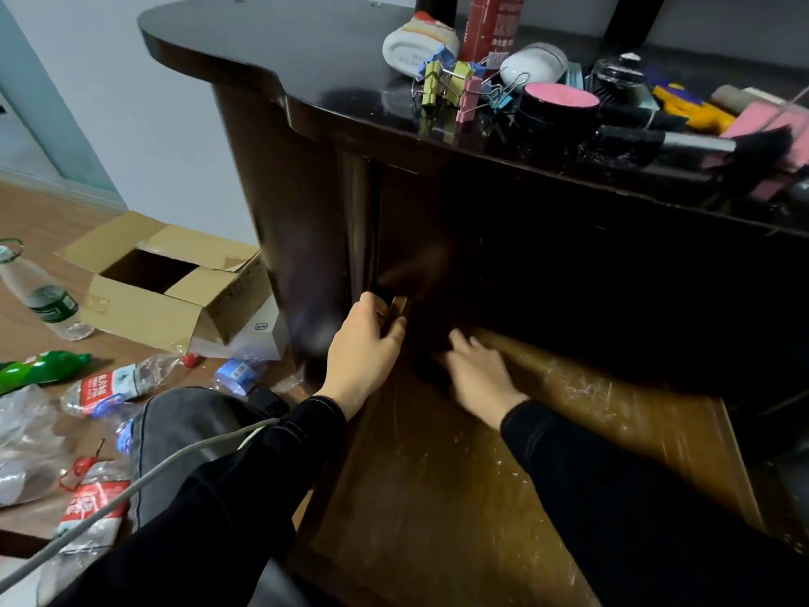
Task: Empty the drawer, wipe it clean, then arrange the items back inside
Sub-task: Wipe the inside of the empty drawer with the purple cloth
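Floor (26,221): open cardboard box (175,286) beside crushed plastic bottles (114,383); green bottle (43,365) lying flat; grey cable (131,484) crossing foreground.

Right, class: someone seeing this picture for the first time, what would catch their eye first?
Two hands, the left hand and the right hand, reach into the open drawer, whose bare wooden bottom is speckled white. Above, the dark tabletop holds coloured binder clips and a pink-topped jar; crushed bottles litter the floor at left.

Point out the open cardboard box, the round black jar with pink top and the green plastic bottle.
open cardboard box (144,315): head view, front wall.
round black jar with pink top (560,97): head view, pink top.
green plastic bottle (41,369): head view, body.
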### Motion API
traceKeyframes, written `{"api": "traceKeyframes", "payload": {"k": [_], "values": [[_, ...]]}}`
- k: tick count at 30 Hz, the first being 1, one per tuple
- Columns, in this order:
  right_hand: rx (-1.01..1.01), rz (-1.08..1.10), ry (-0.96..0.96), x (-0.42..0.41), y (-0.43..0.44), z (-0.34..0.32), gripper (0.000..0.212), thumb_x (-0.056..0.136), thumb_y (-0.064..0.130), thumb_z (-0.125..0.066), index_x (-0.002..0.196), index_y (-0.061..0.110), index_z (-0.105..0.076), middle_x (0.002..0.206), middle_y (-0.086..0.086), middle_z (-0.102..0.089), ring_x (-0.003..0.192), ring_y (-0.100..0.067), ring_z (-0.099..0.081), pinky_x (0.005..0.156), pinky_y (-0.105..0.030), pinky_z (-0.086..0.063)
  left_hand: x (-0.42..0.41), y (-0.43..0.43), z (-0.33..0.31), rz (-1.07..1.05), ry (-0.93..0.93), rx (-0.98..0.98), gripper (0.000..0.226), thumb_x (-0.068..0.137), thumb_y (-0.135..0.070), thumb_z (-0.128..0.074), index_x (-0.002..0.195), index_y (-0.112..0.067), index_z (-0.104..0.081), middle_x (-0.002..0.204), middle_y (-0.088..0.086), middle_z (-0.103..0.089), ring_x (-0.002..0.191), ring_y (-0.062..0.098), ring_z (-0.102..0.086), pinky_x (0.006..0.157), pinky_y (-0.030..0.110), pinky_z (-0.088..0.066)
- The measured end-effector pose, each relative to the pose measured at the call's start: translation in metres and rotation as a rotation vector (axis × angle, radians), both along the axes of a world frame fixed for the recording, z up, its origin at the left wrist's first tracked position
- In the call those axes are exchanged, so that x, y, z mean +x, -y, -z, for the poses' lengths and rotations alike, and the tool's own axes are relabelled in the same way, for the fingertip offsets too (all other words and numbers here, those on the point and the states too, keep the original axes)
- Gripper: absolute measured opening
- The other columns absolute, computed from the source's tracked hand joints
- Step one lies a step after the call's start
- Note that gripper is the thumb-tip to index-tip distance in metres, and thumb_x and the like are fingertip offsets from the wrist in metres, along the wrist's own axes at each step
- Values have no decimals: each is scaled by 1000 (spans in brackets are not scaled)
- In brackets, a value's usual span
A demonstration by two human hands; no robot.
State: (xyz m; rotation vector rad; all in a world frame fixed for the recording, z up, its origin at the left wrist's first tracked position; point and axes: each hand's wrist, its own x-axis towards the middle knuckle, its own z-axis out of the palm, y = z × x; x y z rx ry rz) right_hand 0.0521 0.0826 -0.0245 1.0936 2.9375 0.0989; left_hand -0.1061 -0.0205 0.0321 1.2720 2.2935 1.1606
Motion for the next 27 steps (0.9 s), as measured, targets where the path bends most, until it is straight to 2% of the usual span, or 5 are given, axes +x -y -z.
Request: {"api": "traceKeyframes", "payload": {"k": [4,11,16,23,27], "values": [[-70,114,-120,-27,-13,-17,28,100,15,-49,125,15,-62,133,-13,-58,118,-34,-56,94,-42,-46,0,0,0,-12,18,-1,22,94,-40,-58,102,-24,-45,107,-2,-61,95,26,-59,80,40,-48],[-70,-253,-16,0,43,12,53,97,7,-58,145,30,-51,153,-17,-38,130,-42,-49,101,-45,-51,-1,-2,3,-21,36,3,23,93,-42,-59,103,-24,-47,105,-3,-62,94,24,-59,78,39,-47],[-124,155,-113,-42,-5,-12,47,96,6,-60,140,21,-54,156,-12,-35,140,-34,-39,103,-40,-43,-1,0,3,-17,37,17,23,94,-42,-58,104,-25,-48,103,-5,-61,92,20,-58,78,40,-49],[-172,-251,-56,-3,61,8,38,103,26,-50,139,14,-53,136,-16,-52,114,-37,-55,86,-40,-47,-1,-2,5,-22,42,16,24,93,-40,-60,104,-22,-48,105,-2,-62,93,21,-57,75,34,-42],[-183,29,-168,-35,15,-8,40,100,16,-54,140,21,-54,150,-16,-44,133,-34,-46,94,-39,-48,-1,-1,3,-11,36,7,24,94,-41,-59,105,-23,-48,106,-2,-62,95,22,-58,78,37,-47]]}}
